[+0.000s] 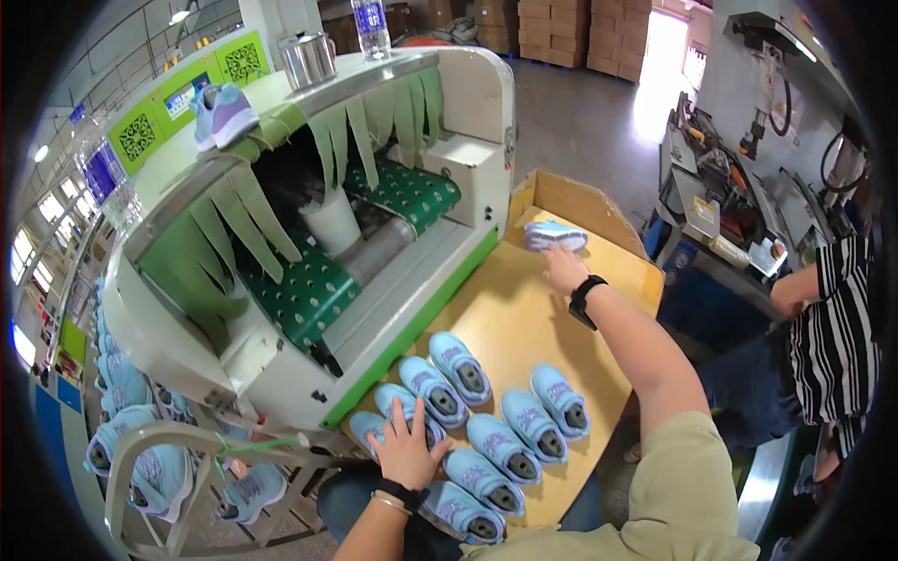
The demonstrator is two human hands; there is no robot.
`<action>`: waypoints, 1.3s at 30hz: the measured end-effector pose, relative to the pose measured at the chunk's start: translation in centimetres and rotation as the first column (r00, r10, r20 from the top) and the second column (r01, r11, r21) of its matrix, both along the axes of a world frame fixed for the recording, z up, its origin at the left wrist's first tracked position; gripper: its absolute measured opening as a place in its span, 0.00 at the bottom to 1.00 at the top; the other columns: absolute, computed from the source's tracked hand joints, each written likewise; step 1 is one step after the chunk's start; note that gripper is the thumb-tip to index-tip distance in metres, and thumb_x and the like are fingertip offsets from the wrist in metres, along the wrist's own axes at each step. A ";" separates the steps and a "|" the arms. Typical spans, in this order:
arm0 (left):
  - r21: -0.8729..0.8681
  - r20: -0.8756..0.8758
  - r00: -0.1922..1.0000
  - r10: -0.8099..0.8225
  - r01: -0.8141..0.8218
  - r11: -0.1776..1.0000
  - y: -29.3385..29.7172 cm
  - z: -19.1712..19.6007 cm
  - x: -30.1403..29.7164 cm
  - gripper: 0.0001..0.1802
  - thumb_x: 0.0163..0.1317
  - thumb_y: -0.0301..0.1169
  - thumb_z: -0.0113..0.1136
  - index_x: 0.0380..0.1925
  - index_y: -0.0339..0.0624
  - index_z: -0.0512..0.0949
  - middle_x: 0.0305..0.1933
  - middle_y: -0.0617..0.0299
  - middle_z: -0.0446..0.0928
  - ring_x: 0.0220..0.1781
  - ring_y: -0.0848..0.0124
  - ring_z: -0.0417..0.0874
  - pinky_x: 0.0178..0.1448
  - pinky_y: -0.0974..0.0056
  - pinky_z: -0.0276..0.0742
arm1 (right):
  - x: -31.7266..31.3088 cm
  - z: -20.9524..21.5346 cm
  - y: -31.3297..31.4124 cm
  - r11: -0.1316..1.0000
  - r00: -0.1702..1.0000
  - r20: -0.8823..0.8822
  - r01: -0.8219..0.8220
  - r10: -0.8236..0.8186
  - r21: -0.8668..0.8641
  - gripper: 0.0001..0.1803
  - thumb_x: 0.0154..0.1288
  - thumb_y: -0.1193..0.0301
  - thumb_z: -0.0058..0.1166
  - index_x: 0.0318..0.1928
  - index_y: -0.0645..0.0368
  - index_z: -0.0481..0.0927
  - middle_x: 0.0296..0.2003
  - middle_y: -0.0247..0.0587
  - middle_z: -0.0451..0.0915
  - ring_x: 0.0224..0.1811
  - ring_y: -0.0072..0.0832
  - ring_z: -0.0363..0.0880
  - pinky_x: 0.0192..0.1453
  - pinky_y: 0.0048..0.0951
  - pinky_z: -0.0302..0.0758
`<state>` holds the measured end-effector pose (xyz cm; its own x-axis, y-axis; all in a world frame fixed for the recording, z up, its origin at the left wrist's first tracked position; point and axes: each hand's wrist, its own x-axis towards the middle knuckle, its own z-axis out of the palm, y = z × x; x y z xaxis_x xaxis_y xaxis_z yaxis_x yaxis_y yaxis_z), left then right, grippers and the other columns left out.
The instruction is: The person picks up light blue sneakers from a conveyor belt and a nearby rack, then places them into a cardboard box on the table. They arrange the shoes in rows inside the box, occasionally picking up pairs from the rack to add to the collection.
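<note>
Nearest, the left hand is palm down over the near end of the tan surface, fingers spread and its grip apart, covering part of a row of four light-blue shoes. Just beside them, to the right, runs a slanting row of five blue shoes, upright with dark openings toward the person. At the left, a metal tube rack carrying other blue shoes crowds the surface's corner. Farther out, the right hand reaches to a lone blue shoe lying on its side near the far end, fingers against it; whether that grip has closed I cannot tell. A cardboard wall rises right behind this shoe, and the white machine bounds the surface's left side. Green strips hang over its dotted green belts, a white cylinder standing between these. On top are a metal mug, a water bottle and a blue-and-purple pair of shoes. To the right, a striped-shirted person stands before a cluttered workbench; stacked cartons lie farthest back.
</note>
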<state>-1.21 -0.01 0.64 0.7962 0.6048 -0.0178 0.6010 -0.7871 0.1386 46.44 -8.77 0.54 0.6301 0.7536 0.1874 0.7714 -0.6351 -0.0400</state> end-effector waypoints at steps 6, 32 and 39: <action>0.090 -0.003 0.999 -0.038 0.038 0.995 0.3 0.3 -0.4 0.51 0.59 0.65 0.64 0.78 0.54 0.63 0.80 0.41 0.59 0.68 0.49 0.72 0.66 0.30 0.60 | 6.2 -2.1 6.5 0.973 0.964 -0.142 0.229 -0.224 0.013 0.38 0.73 0.51 0.50 0.80 0.46 0.60 0.81 0.39 0.55 0.83 0.48 0.49 0.79 0.65 0.57; -0.329 0.009 1.000 0.026 -0.022 0.944 0.9 1.8 -0.2 0.51 0.69 0.59 0.59 0.83 0.54 0.48 0.85 0.38 0.46 0.78 0.40 0.64 0.73 0.24 0.52 | -5.7 -2.7 -1.9 0.894 0.523 -0.838 0.285 0.157 0.346 0.41 0.51 0.76 0.71 0.67 0.58 0.69 0.62 0.50 0.73 0.58 0.40 0.78 0.60 0.40 0.79; -0.865 0.460 0.621 0.635 0.475 0.162 -3.4 6.3 3.7 0.53 0.72 0.70 0.46 0.82 0.46 0.48 0.79 0.47 0.64 0.78 0.54 0.69 0.74 0.39 0.68 | -26.8 14.0 -6.5 0.667 0.446 -0.584 -0.040 0.678 0.744 0.40 0.68 0.72 0.62 0.78 0.58 0.60 0.72 0.50 0.65 0.72 0.35 0.67 0.74 0.38 0.66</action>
<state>2.46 -3.41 6.98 0.7924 0.5904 -0.1534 -0.0870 0.3584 0.9295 19.68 -15.23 14.50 0.4185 0.8721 0.2536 0.3335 0.1122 -0.9361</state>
